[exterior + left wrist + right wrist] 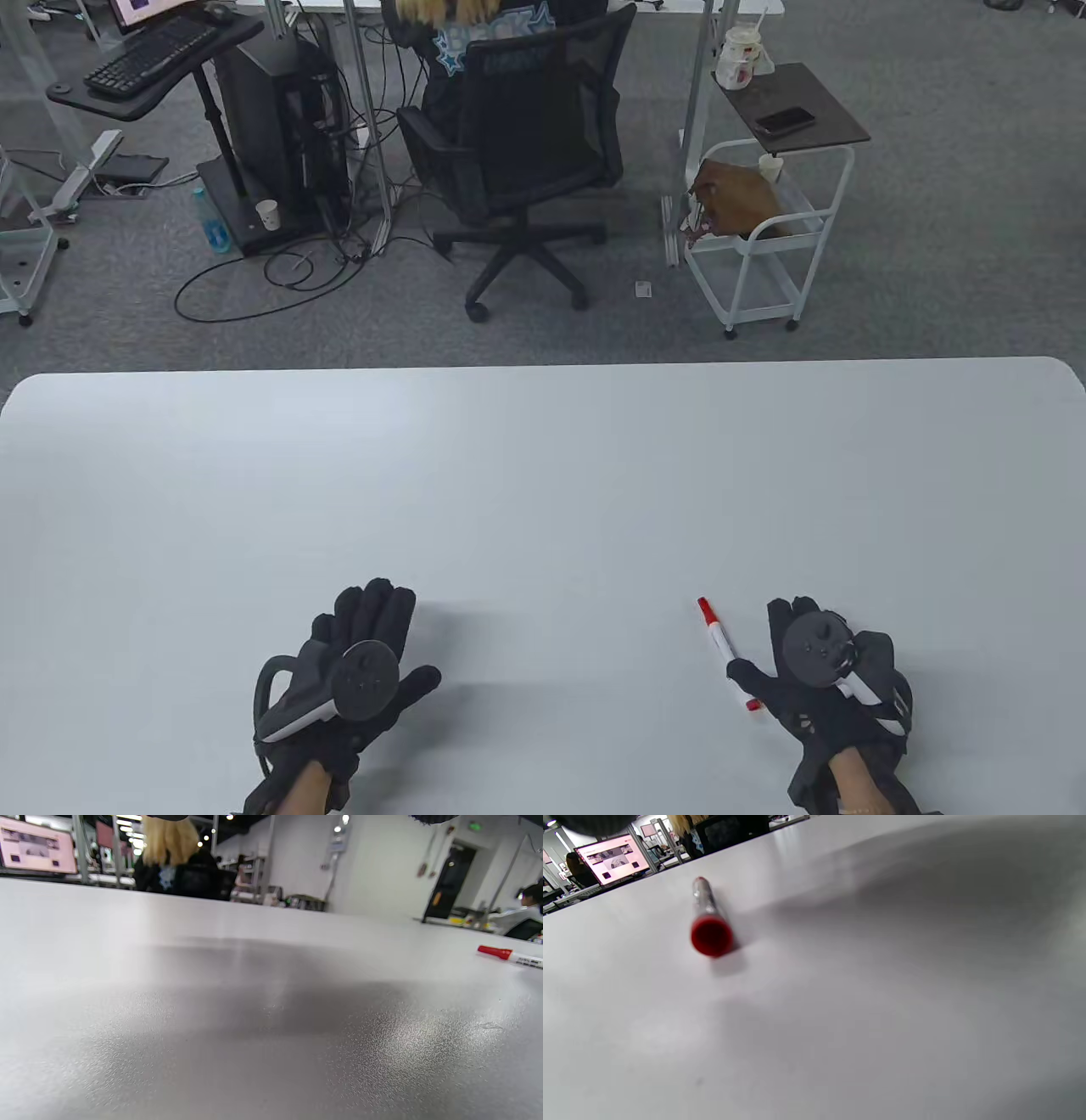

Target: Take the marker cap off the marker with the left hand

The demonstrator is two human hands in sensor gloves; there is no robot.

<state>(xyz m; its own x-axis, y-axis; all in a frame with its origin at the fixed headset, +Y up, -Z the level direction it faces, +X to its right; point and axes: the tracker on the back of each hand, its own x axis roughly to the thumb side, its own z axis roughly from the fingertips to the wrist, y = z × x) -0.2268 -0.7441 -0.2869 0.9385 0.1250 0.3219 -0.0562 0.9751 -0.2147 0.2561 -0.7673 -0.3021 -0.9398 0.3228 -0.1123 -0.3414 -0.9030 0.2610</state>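
A white marker (pixel 718 637) with a red cap (pixel 703 606) on its far end lies on the white table (pixel 543 475) at the front right. My right hand (pixel 761 645) rests open just right of it, and its thumb reaches across the marker's near part. The right wrist view shows the marker (pixel 710 916) lying free on the table, red end towards the camera, with no finger gripping it. My left hand (pixel 400 632) lies flat and open on the table at the front left, well apart from the marker. The left wrist view shows the cap (pixel 494 952) at the far right.
The table carries only the marker and my hands. Beyond its far edge are an office chair (pixel 517 144), a white trolley (pixel 764 221) and a desk with a keyboard (pixel 153 55).
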